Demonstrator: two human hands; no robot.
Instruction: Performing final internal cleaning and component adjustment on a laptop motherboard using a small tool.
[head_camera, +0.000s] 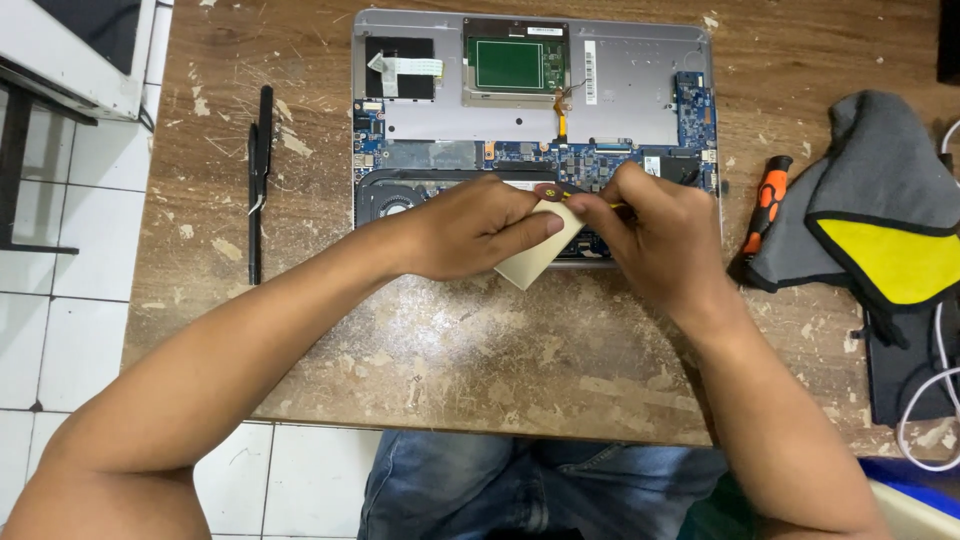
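**Both hands meet over an opened laptop on a scarred bench**

An opened laptop (530, 130), its bottom cover off, lies upside down on the far middle of a worn wooden bench (480, 350) with flaking pale paint. Its inside shows a blue circuit board, a dark round fan at the near left corner, a green board in a metal frame near the far edge, and a white ribbon cable on a black patch at the far left.

The left hand (475, 228) lies over the laptop's near edge, fingers curled, pinching a small cream-coloured card (535, 260) that slants down from the fingertips toward the bench. The right hand (655, 235) is closed around a thin tool (590, 203) with a yellowish shaft, whose tip meets the left fingertips just above the card. Most of the tool is hidden inside the hand, so its kind cannot be told.

To the left of the laptop, well apart from the hands, a long black strip (260, 170) lies along the bench. To the right, an orange-and-black screwdriver (762, 205) rests against a grey and yellow cloth pouch (880, 220), and a white cable (930, 390) loops at the right edge. Below the bench edge, blue jeans (500, 490) and white floor tiles (60, 300) show.
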